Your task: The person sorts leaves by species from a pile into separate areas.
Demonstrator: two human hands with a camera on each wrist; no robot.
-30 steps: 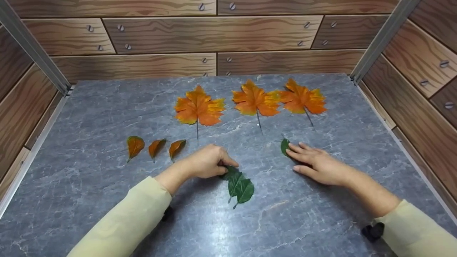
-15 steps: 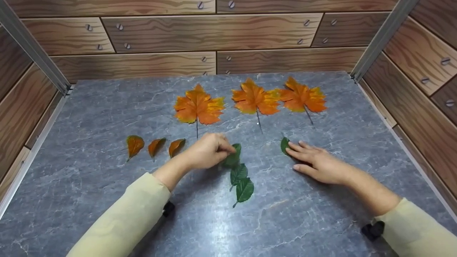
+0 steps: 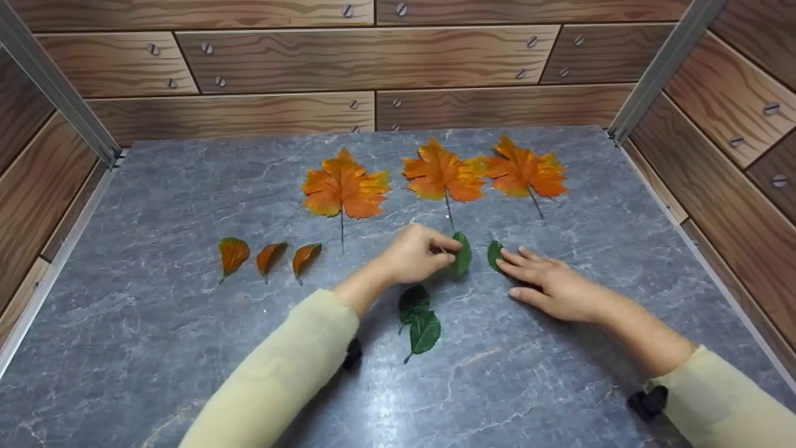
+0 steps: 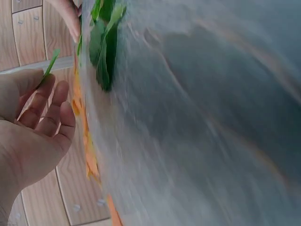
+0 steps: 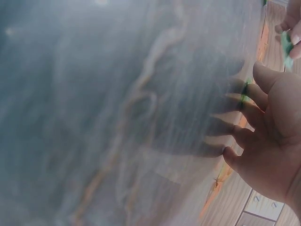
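Note:
Between thumb and forefinger my left hand (image 3: 418, 254) pinches a green leaf (image 3: 461, 255), held just off the table in the left wrist view. My right hand (image 3: 556, 283) lies with its fingers stretched out, the tips touching another green leaf (image 3: 495, 255) on the table. Two more green leaves, one (image 3: 414, 305) partly under the other (image 3: 425, 332), lie below my left hand. In the right wrist view the leaf (image 5: 287, 49) in my left hand shows at the upper right corner.
Three orange maple leaves (image 3: 345, 186) with stems lie in a row along the back of the grey marbled table (image 3: 186, 354). Three small brown-orange leaves (image 3: 234, 256) lie at the left. Wood-patterned walls (image 3: 373, 59) stand behind and on both sides.
My left hand has lifted the top green leaf off the small pile and carried it right, towards the leaf by my right hand. My right hand has stayed in place.

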